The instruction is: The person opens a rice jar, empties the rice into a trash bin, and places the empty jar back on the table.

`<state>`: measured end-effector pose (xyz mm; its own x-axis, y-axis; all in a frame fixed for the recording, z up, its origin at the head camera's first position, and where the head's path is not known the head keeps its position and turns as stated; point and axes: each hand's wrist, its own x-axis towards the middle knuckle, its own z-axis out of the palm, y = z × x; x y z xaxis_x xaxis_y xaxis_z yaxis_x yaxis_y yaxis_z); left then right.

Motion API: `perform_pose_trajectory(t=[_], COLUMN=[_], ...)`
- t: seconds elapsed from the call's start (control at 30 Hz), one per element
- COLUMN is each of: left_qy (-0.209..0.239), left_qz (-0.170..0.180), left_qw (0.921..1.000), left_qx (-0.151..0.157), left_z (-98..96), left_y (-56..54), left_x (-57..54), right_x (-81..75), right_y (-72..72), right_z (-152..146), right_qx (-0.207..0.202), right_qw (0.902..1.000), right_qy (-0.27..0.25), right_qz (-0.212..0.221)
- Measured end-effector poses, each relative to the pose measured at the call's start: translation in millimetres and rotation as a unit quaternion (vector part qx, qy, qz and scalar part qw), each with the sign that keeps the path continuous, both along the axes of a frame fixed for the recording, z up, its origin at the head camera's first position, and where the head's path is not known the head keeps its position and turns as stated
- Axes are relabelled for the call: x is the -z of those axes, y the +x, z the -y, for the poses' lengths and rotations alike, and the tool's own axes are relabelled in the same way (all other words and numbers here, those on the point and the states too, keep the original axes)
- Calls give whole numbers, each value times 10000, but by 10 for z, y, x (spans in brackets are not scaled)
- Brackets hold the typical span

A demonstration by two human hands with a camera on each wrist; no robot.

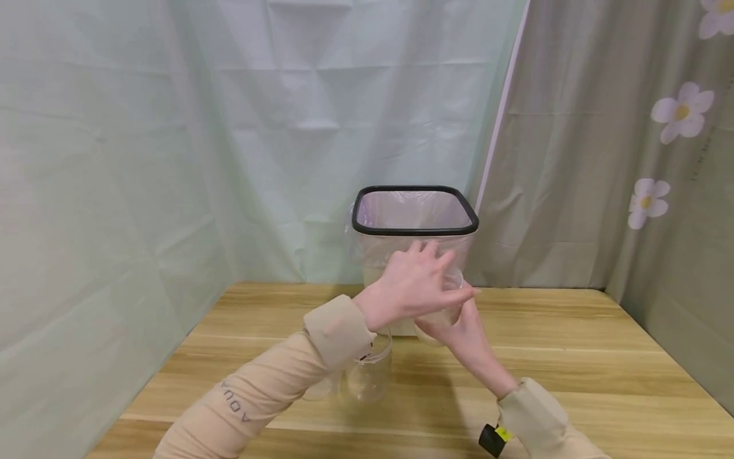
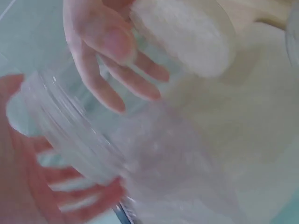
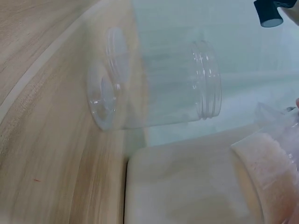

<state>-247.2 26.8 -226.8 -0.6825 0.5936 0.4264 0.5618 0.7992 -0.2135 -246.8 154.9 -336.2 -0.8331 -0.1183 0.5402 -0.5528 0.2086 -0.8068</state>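
Note:
In the head view my right hand (image 1: pixel 467 328) holds a clear, wide-mouthed jar (image 1: pixel 454 280) in front of the bin, its fingers wrapped round the lower part. White grainy stuff (image 2: pixel 187 35) fills the base end of this tilted jar. My left hand (image 1: pixel 410 284) spans the threaded mouth end, thumb on the near side and fingers spread on the far side. The left wrist view blurs it, and whether a lid lies under the palm is unclear. Just left of the hands, another clear jar (image 1: pixel 369 379) stands on the table, partly behind my left sleeve.
A pale bin (image 1: pixel 369 274) with a black rim and plastic liner stands beyond my hands. Close to the standing jar is a clear round base (image 1: pixel 318 387), mostly hidden by my sleeve. Curtains enclose the wooden table (image 1: pixel 573 357) at the back and sides.

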Motion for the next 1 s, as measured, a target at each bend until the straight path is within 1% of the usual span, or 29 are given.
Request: perform_pose_trajectory(t=[0.07, 0.13, 0.23, 0.33, 0.47, 0.53, 0.6, 0.7, 0.77, 0.8, 0.87, 1.0], left_qy=[-72, -186, -464, -688, -857, -884, -919, -1103, -1253, -1326, -1437, -1555], left_qz=[-283, -433, -442, -353, -432, -591, -818, -1212, -1430, -1500, -1604, -1598], left_qw=[9981, 9926, 9807, 9682, 9535, 9445, 9321, 9075, 8929, 8881, 8821, 8821], left_qx=[538, 1117, 1849, 2379, 2857, 3107, 3407, 3867, 4082, 4137, 4190, 4149], left_z=[39, 72, 115, 141, 163, 170, 168, 161, 154, 153, 151, 158], left_y=[-27, -56, -89, -115, -145, -160, -173, -182, -181, -179, -173, -167], left_x=[-15, -32, -58, -69, -64, -55, -42, -29, -26, -27, -32, -47], right_x=[-2, -6, -9, -12, -13, -13, -10, -3, -1, -1, -1, -8], right_y=[-5, -3, -1, -8, -15, -10, -2, 2, 0, 3, 4, 31], right_z=[-8, -14, -21, -24, -26, -34, -47, -68, -73, -75, -77, -74], right_qx=[33, 160, 284, 109, -119, -97, -56, 121, 184, 185, 230, 235], right_qw=[10000, 9998, 9995, 9999, 9994, 9994, 9993, 9971, 9947, 9939, 9929, 9930], right_qy=[5, 71, 146, 12, -281, -237, -99, 316, 466, 516, 569, 548], right_qz=[83, 103, 16, -108, -174, -220, -353, -678, -902, -954, -1021, -1022])
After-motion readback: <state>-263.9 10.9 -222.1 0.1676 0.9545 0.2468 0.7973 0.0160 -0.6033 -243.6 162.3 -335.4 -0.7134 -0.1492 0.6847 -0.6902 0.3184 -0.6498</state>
